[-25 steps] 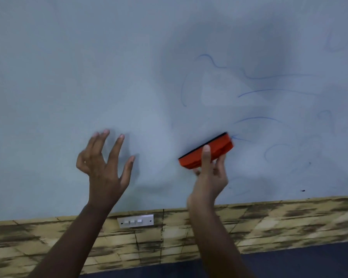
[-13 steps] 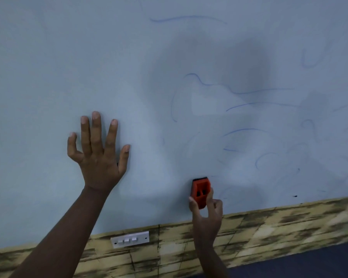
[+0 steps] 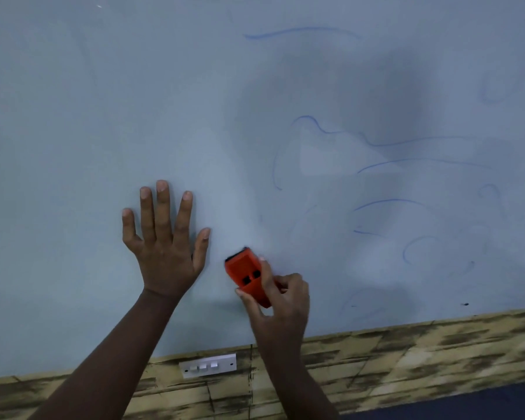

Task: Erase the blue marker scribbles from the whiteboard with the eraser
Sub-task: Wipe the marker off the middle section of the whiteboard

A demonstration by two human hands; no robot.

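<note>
Grip: the right hand (image 3: 281, 301) is holding the orange eraser (image 3: 246, 275), thumb curling along its lower edge and fingers wrapping its far side, so the hand is clamped on the eraser body.
Eraser: it is tilting up and to the left out of the grip, its dark felt edge appearing to be lying against the whiteboard (image 3: 73, 116); whether the felt is pressing flat I cannot tell.
Left hand (image 3: 164, 247): it is lying flat on the board just to the left of the grip, fingers straight and spread, holding nothing.
Scribbles: the blue marker scribbles (image 3: 388, 203) are sitting up and to the right of the grip, well apart from the felt; one long stroke is lying far above it.
Below the grip: a white switch plate (image 3: 208, 365) is sitting on the patterned wall under the board.
Risk: the eraser is working a patch that looks bare, so, in my judgement, the strokes to the right could be getting missed.
Risk: a felt riding on one edge would likely be smearing ink rather than lifting it.
Risk: the braced palm could be smudging faint residue.
</note>
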